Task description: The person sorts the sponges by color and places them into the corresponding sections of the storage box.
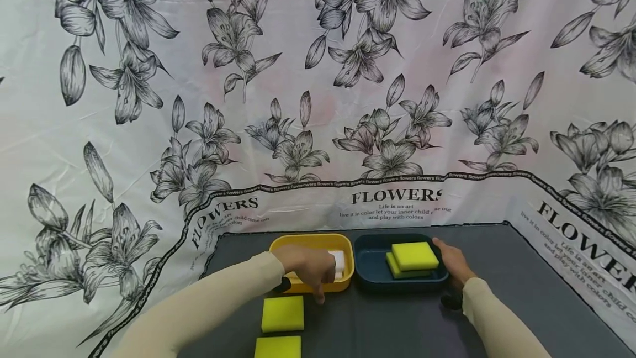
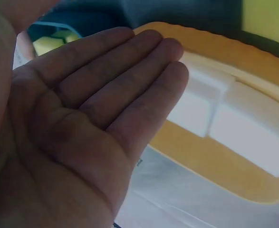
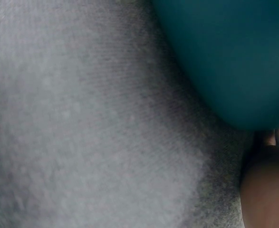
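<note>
Above the yellow container my left hand hovers with its palm bare and its fingers straight and side by side. White blocks lie in that container, just past the fingertips in the left wrist view. At the right end of the dark blue container, my right hand holds its side, with fingertips at the rim. Most of these fingers are hidden behind the container wall in the right wrist view. Two yellow sponges lie stacked inside the blue container.
On the dark grey table surface, a yellow sponge lies in front of the yellow container, with another sponge nearer the front. The two containers stand side by side. Behind them hangs a flower-printed cloth.
</note>
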{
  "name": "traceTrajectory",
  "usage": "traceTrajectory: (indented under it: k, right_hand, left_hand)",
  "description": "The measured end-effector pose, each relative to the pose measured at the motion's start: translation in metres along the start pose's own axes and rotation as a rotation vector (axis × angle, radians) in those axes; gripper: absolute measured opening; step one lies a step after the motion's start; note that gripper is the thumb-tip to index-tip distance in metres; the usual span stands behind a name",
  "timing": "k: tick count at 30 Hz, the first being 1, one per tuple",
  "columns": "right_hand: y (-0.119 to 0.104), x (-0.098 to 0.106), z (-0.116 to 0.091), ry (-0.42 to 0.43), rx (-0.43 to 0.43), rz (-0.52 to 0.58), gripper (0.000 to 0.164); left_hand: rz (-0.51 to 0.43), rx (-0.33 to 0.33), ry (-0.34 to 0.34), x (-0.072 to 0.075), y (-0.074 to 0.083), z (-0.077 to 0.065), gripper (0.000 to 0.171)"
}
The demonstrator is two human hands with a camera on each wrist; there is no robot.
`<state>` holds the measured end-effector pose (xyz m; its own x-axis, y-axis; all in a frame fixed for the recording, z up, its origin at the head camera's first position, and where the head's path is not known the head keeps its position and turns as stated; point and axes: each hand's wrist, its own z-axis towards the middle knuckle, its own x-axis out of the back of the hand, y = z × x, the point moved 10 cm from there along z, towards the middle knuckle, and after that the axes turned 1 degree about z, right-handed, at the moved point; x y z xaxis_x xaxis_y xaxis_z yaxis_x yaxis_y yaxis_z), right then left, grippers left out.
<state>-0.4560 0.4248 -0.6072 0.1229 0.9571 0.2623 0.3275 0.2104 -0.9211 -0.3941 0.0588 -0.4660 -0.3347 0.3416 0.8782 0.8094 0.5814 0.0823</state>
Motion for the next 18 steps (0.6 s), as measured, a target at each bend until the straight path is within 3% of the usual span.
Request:
traceTrajectory:
  k: [2, 7, 9, 18]
  right_hand:
    - [-0.003, 0.001, -0.001, -0.003, 0.007, 0.001, 0.108]
    - [-0.006, 0.001, -0.004, -0.002, 0.01, -0.019, 0.106]
    - [-0.006, 0.001, -0.005, -0.002, 0.01, -0.029, 0.105]
    - [-0.002, 0.0, -0.003, -0.004, 0.001, -0.014, 0.109]
  left_hand:
    - [0.001, 0.044, -0.01, -0.005, -0.007, -0.005, 0.042]
    - [0.059, 0.102, -0.09, -0.027, -0.019, -0.012, 0.027]
    - [0.086, 0.123, -0.119, -0.035, -0.022, -0.015, 0.034]
    - [0.2, 0.303, -0.145, -0.058, -0.048, -0.035, 0.039]
